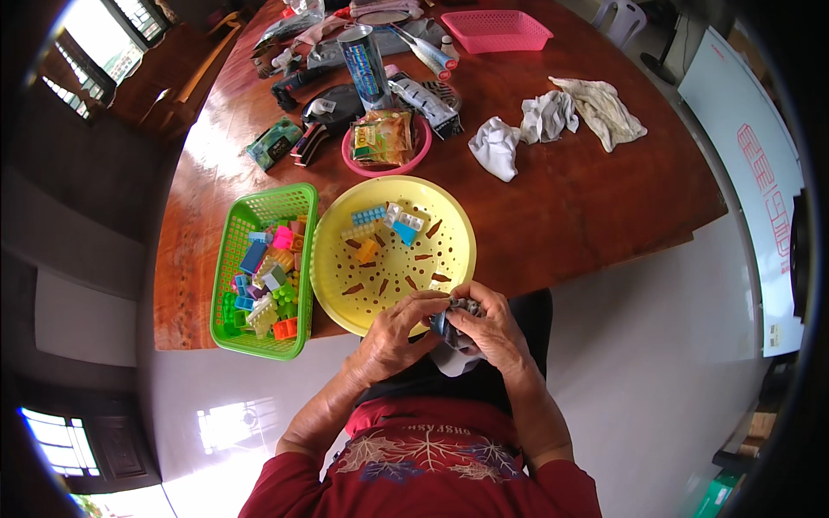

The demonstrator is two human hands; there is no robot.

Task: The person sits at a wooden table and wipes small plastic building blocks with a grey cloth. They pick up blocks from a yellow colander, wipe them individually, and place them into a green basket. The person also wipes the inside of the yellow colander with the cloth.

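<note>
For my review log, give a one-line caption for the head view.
Both hands, left hand and right hand, rub a small block with a grey cloth beside a yellow perforated tray.

Both hands together at the near table edge: left hand (395,332) and right hand (490,326) pinching a small grey block wrapped in a cloth (455,321). Just beyond, a yellow perforated tray (449,220) with few blocks; beside it, a green basket (263,205) of toy bricks.

small grey piece (456,312) mostly hidden by both hands' fingers, shape unclear, grip unreadable
</note>
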